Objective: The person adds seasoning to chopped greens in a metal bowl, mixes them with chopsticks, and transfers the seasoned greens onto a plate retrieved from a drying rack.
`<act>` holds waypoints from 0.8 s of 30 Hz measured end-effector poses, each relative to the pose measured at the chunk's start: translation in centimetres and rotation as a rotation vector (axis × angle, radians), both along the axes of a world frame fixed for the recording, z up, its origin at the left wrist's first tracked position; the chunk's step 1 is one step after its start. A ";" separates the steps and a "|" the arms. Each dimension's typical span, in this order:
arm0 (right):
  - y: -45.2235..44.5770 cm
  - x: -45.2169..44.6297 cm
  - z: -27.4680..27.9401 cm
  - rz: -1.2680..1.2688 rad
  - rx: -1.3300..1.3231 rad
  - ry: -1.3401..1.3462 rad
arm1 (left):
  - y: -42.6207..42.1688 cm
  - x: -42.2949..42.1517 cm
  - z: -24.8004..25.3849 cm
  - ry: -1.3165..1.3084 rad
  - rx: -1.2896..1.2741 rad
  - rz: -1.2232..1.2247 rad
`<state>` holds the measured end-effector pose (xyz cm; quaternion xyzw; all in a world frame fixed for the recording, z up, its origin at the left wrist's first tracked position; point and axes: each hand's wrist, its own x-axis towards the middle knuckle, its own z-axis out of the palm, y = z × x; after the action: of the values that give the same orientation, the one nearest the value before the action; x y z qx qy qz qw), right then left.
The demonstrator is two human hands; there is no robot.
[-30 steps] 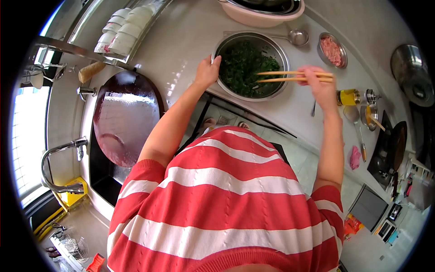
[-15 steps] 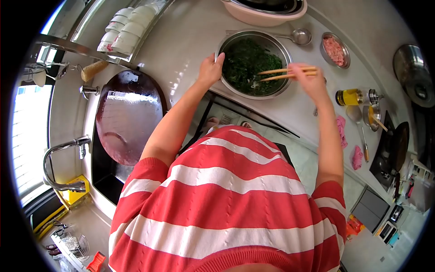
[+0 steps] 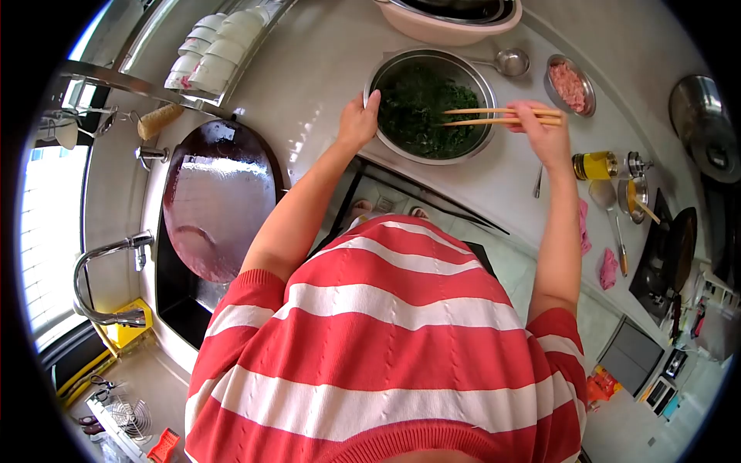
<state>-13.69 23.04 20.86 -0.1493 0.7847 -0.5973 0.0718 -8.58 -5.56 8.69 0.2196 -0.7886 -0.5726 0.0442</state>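
A steel mixing bowl (image 3: pixel 488 91) holds chopped dark green leaves (image 3: pixel 424 108) on the counter. My left hand (image 3: pixel 360 122) grips the bowl's left rim, thumb over the edge. In my right hand (image 3: pixel 543 133) is a pair of wooden chopsticks (image 3: pixel 486 116), slightly spread, with their tips among the greens. The hand itself is beyond the bowl's right rim. Behind the bowl lies a metal ladle (image 3: pixel 509 62). A small steel bowl of minced meat (image 3: pixel 570 86) stands to the right at the back.
A large round dark board (image 3: pixel 224 201) leans over the sink at left, near the faucet (image 3: pixel 108 255). An oil bottle (image 3: pixel 596 165), a small bowl with a spoon (image 3: pixel 633 199) and pink cloths (image 3: pixel 608 268) lie at right. A pink basin (image 3: pixel 448 27) sits at the back.
My right hand has moved right, drawing the chopsticks slightly away from the bowl's middle; they now lie more level. My left hand stays on the rim.
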 end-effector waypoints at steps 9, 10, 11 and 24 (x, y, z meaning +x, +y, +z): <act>0.0 -0.9 -2.4 -0.085 -0.138 0.009 | -0.7 -1.1 -0.3 0.006 -0.093 -0.067; -0.1 -0.7 -1.9 -0.111 -0.112 0.032 | -0.7 -1.0 -0.5 -0.007 -0.109 -0.072; -0.4 -0.4 -1.3 -0.140 -0.089 0.054 | -0.7 -1.0 -0.6 -0.005 -0.097 -0.075; 2.7 2.4 -1.9 -0.153 -0.014 -0.023 | -0.5 -1.3 -0.3 0.018 -0.067 -0.080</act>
<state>-11.32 25.70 19.00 -0.0826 0.7887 -0.6083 0.0341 -9.86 -6.10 8.37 0.1812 -0.8151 -0.5491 0.0356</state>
